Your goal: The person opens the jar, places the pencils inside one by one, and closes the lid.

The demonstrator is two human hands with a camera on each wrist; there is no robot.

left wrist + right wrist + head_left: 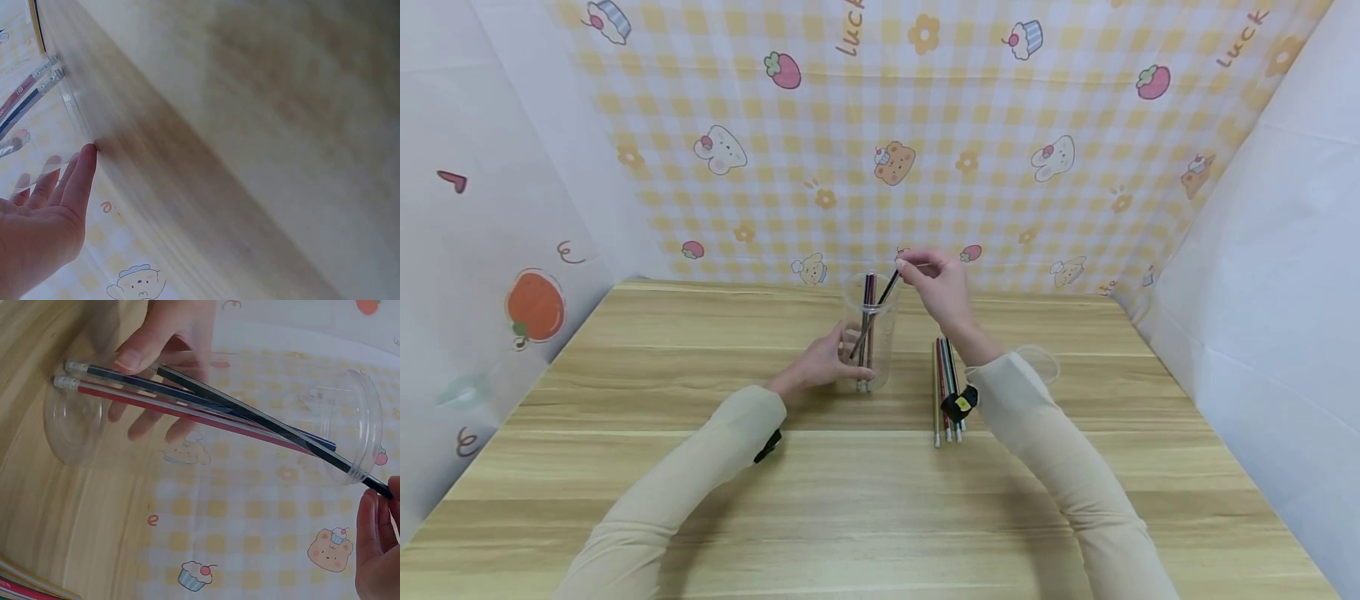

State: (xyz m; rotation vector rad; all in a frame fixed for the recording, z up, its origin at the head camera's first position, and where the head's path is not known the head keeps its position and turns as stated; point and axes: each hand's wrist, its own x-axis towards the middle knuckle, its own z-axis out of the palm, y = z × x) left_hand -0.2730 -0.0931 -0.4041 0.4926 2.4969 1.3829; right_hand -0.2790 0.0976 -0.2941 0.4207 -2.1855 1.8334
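A clear plastic jar (886,354) stands upright on the table, its rim towards the patterned cloth. My left hand (820,362) holds it low on its left side, thumb in front and fingers behind, as the right wrist view shows through the wall. Inside lean a red pencil (125,402) and a dark blue pencil (144,384), eraser ends down. At the rim my right hand (946,287) pinches the tip of a black pencil (250,415), which slants down into the jar across the other two.
Several pencils (937,392) lie side by side on the wooden table (865,517), right of the jar and partly beneath my right wrist. A yellow checked cloth (820,150) hangs behind the table, and white cloths (1262,250) flank it.
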